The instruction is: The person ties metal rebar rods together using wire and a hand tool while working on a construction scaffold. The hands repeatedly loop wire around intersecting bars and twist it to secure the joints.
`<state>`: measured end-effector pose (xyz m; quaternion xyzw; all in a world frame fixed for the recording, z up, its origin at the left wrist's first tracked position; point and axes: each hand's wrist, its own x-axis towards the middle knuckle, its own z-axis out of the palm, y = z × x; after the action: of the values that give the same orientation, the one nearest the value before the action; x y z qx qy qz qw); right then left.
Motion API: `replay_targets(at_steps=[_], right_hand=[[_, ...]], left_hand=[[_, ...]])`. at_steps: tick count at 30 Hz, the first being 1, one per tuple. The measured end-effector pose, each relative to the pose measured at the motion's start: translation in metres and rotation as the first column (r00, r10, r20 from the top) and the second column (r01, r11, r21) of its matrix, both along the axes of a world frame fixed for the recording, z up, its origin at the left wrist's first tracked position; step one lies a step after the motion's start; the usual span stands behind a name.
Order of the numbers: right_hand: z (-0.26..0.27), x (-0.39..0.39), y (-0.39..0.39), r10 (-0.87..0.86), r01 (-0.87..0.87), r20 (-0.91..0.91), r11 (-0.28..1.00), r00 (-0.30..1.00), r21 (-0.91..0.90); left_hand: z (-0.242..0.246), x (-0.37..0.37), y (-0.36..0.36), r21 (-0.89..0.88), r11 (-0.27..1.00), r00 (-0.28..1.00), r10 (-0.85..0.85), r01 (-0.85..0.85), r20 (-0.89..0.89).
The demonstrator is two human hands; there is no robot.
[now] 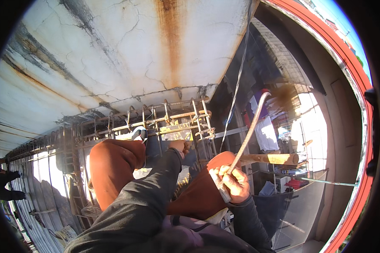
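Observation:
My right hand is closed around the lower end of a ribbed steel bar with a hooked tip. A short grey cylindrical piece lies across the bar's base in the same grip; whether the two are joined is unclear. My left hand reaches down between my knees, close to the end of a rusty rebar cage. Its fingers look curled, and what they may hold is hidden. Stirrups and a wire-bound joint sit just beyond it.
A cracked, rust-stained wall rises ahead. A twisted cable hangs right of the cage. One round wooden pole juts out past my right knee. Dark netting and a lower level lie to the right, coiled wire to the left.

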<state>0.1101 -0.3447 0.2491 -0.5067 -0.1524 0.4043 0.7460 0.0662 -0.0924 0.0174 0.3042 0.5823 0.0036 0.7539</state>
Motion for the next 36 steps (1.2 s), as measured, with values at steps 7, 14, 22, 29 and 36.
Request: replay_targets(at_steps=[7,14,22,29,36], right_hand=[[0.021,0.004,0.008,0.143,-0.045,0.22,0.916,0.965,-0.398],[0.037,0.008,0.045,0.141,0.012,0.302,0.891,0.943,-0.454],[0.006,-0.001,0.065,0.065,0.134,0.274,0.749,0.96,-0.648],[-0.009,-0.008,0.061,-0.041,0.078,0.071,0.722,0.997,-0.687],[-0.013,-0.015,0.066,-0.094,0.093,0.037,0.723,0.995,-0.685]], left_hand=[[-0.041,0.019,-0.033,-0.462,0.784,0.851,0.514,-0.414,0.109],[-0.051,0.063,-0.031,-0.531,0.653,0.773,0.634,-0.54,-0.005],[-0.066,0.063,-0.028,-0.647,0.545,0.752,0.655,-0.534,-0.07],[-0.057,0.069,-0.025,-0.648,0.47,0.675,0.732,-0.599,-0.094],[-0.06,0.085,-0.017,-0.683,0.405,0.647,0.751,-0.608,-0.132]])
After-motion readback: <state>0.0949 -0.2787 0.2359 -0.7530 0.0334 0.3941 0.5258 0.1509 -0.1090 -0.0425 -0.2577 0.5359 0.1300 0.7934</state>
